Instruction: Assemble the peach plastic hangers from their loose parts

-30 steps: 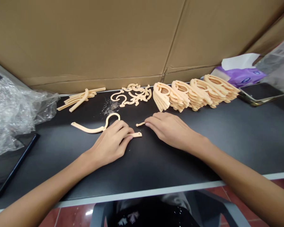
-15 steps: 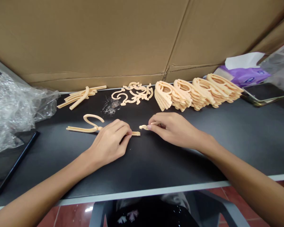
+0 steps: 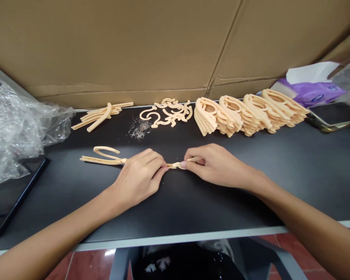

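A purple tissue pack (image 3: 317, 92) holds white tissue (image 3: 312, 73), partly pulled out. The left hand's fingers are closed around a cream hanger frame (image 3: 100, 160) low over the black tabletop (image 3: 221, 206); the right hand (image 3: 214, 165) pinches a small curved link (image 3: 179, 165) at the frame's right end. Behind lie straight strips (image 3: 100, 116), loose curved links (image 3: 173, 112) and stacked hanger frames (image 3: 247, 114), backed by cardboard (image 3: 119, 46). Crumpled clear plastic (image 3: 14, 132) sits left.

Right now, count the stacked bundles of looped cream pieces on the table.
4, side by side: leftmost bundle beside the loose curved pieces, second bundle, third bundle, rightmost bundle by the purple tissue pack. Others could be hidden.
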